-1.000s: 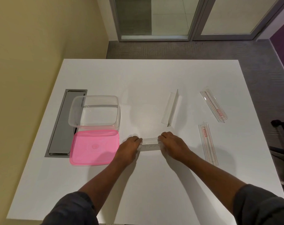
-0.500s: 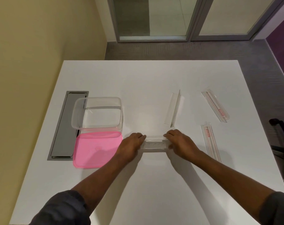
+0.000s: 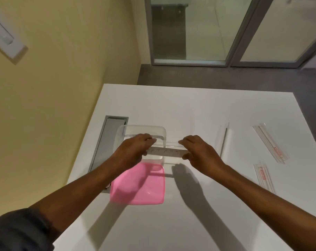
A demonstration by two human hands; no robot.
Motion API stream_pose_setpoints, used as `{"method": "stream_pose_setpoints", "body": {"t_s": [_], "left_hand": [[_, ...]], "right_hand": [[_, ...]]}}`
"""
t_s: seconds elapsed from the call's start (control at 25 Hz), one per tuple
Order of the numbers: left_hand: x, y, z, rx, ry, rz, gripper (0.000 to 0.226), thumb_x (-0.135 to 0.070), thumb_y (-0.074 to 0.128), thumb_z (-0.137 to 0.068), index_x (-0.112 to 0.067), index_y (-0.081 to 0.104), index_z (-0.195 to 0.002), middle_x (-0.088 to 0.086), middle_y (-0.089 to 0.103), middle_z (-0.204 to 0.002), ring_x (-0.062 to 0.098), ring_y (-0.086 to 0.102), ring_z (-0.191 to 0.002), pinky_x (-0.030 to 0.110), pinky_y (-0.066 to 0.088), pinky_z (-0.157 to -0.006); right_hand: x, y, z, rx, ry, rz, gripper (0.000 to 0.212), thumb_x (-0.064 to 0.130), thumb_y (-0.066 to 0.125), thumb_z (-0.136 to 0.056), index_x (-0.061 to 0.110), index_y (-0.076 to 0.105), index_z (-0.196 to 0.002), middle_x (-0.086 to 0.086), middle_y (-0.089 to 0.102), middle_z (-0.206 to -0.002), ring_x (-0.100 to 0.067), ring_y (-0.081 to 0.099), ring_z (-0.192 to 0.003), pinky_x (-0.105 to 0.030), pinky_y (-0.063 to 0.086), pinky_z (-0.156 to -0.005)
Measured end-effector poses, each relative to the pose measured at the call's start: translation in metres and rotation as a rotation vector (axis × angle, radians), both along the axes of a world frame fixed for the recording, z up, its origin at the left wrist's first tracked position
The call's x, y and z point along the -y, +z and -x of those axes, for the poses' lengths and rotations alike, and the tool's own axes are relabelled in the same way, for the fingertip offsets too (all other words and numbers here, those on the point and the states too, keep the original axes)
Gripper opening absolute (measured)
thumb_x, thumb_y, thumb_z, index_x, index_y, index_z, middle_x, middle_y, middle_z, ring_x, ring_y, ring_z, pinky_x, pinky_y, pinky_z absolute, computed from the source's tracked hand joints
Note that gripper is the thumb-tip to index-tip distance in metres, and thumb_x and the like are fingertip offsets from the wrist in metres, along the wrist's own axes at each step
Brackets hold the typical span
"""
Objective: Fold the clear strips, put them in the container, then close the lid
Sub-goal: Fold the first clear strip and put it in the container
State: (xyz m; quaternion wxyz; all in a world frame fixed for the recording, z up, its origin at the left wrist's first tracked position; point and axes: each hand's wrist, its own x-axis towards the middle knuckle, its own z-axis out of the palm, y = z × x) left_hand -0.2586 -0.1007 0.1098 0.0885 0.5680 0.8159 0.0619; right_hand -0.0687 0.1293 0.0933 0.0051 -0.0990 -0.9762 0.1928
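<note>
A folded clear strip (image 3: 167,152) is held level between my left hand (image 3: 133,151) and my right hand (image 3: 198,151), one hand pinching each end. It hovers above the right part of the clear open container (image 3: 140,128). The pink lid (image 3: 140,185) lies flat on the table just in front of the container. Another folded clear strip (image 3: 222,140) stands on its edge to the right of my right hand. Two flat clear strips with red labels lie further right, one (image 3: 270,144) at the far side and one (image 3: 263,175) nearer to me.
The white table (image 3: 189,109) has a grey recessed cable tray (image 3: 106,142) along its left side, right behind the container. A yellow wall runs close on the left. Grey carpet and glass doors lie beyond the table's far edge.
Both hands have lifted the folded strip off the table and carried it left and away from me, over the container. The camera has tilted up.
</note>
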Motion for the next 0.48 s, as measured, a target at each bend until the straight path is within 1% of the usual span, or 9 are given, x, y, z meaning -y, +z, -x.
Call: {"method": "stream_pose_setpoints", "body": {"t_s": [0.08,0.16,0.2,0.24,0.36,0.48], "left_hand": [[0.013,0.004,0.031,-0.027,0.019,0.014,0.07,0.014,0.068,-0.084,-0.013,0.061,-0.148,0.006,0.067,-0.14,0.024,0.071,-0.115,0.04,0.064,-0.079],[0.022,0.001,0.057,-0.057,0.046,0.053,0.066,0.007,0.069,-0.089,-0.015,0.059,-0.15,0.004,0.066,-0.143,0.024,0.065,-0.126,0.043,0.063,-0.087],[0.025,-0.003,0.068,-0.067,0.054,0.069,0.064,0.004,0.069,-0.091,-0.015,0.059,-0.15,0.005,0.066,-0.142,0.026,0.063,-0.128,0.044,0.062,-0.09],[0.028,-0.009,0.079,-0.069,0.059,0.083,0.06,0.003,0.07,-0.091,-0.014,0.06,-0.149,0.006,0.068,-0.14,0.027,0.064,-0.127,0.045,0.062,-0.09],[0.031,-0.028,0.103,-0.068,0.063,0.135,0.049,0.0,0.071,-0.09,-0.013,0.067,-0.137,0.007,0.073,-0.128,0.027,0.067,-0.117,0.044,0.062,-0.087],[0.028,-0.047,0.12,-0.066,0.053,0.182,0.043,-0.007,0.075,-0.088,-0.016,0.072,-0.13,0.006,0.076,-0.12,0.025,0.072,-0.105,0.042,0.063,-0.083]], "right_hand": [[0.015,0.002,0.035,0.006,0.026,-0.01,0.051,-0.003,0.073,-0.089,0.014,0.063,-0.135,-0.003,0.065,-0.126,-0.025,0.058,-0.119,-0.045,0.06,-0.076],[0.028,-0.002,0.068,0.037,0.054,-0.03,0.045,-0.001,0.07,-0.091,0.011,0.062,-0.133,-0.005,0.064,-0.124,-0.027,0.056,-0.12,-0.046,0.06,-0.077],[0.032,-0.004,0.083,0.055,0.06,-0.042,0.042,0.001,0.07,-0.092,0.011,0.062,-0.132,-0.005,0.064,-0.124,-0.028,0.056,-0.12,-0.046,0.059,-0.078],[0.036,-0.008,0.097,0.075,0.061,-0.053,0.041,0.003,0.07,-0.092,0.01,0.061,-0.132,-0.006,0.063,-0.125,-0.029,0.055,-0.12,-0.046,0.059,-0.08],[0.045,-0.021,0.132,0.161,0.075,-0.102,0.043,0.005,0.071,-0.091,0.011,0.06,-0.132,-0.006,0.063,-0.125,-0.029,0.056,-0.12,-0.044,0.059,-0.08],[0.048,-0.036,0.155,0.235,0.063,-0.138,0.038,0.0,0.066,-0.088,0.01,0.061,-0.125,-0.006,0.063,-0.121,-0.029,0.057,-0.115,-0.043,0.058,-0.077]]}}
